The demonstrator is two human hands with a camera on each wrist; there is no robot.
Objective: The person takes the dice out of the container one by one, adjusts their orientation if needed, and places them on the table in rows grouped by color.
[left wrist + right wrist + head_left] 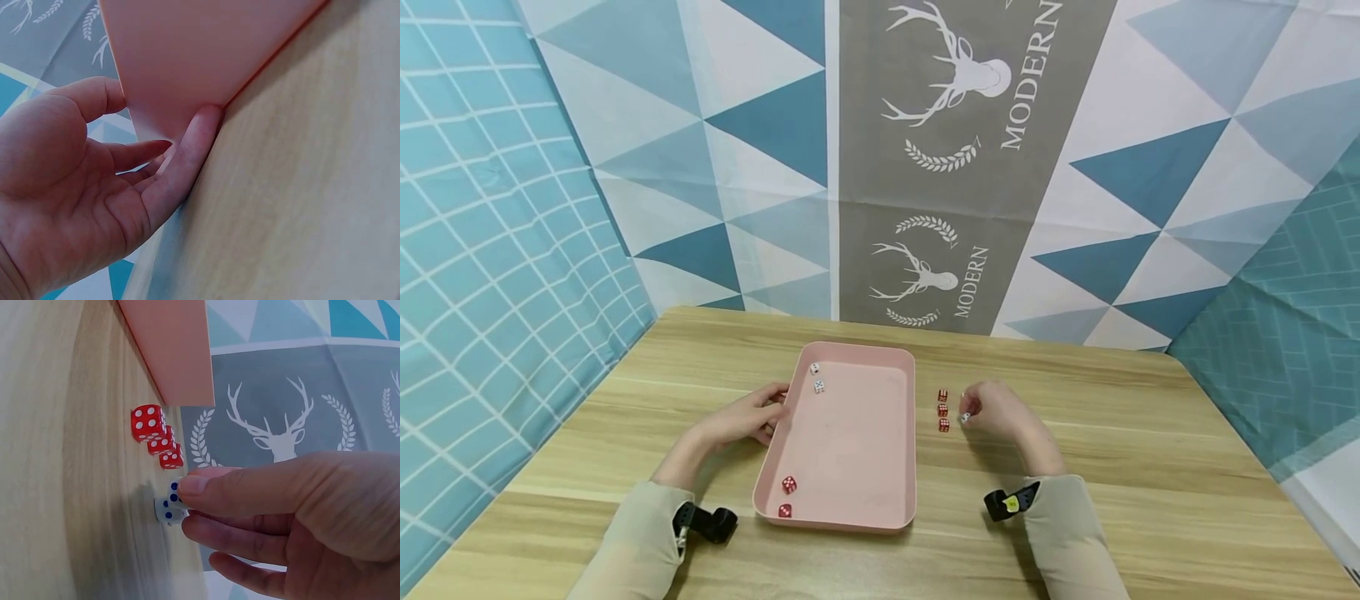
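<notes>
1. Wood-grain table (pixel 1135 433); blue-white patterned cloth (pixel 775 200) behind, printed with deer heads (pixel 973 77);
2. Pink tray (pixel 853 442) on the table; left hand (pixel 747 418), fingers apart, holds its side;
3. Right hand (pixel 998 412) pinches a white die (pixel 174 494) near three red dice (pixel 943 410) on the table.

booth-like nook: patterned cloths (pixel 767 167), wooden table (pixel 1150 467)

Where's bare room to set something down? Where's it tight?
Free: pale wooden tabletop right of the right hand; the middle floor of the pink rectangular tray, between two white cubic dice far left and two red cubic dice near left. Crowded: the strip between tray and right hand, with three red dice in a row and white dice, one pinched.
</notes>
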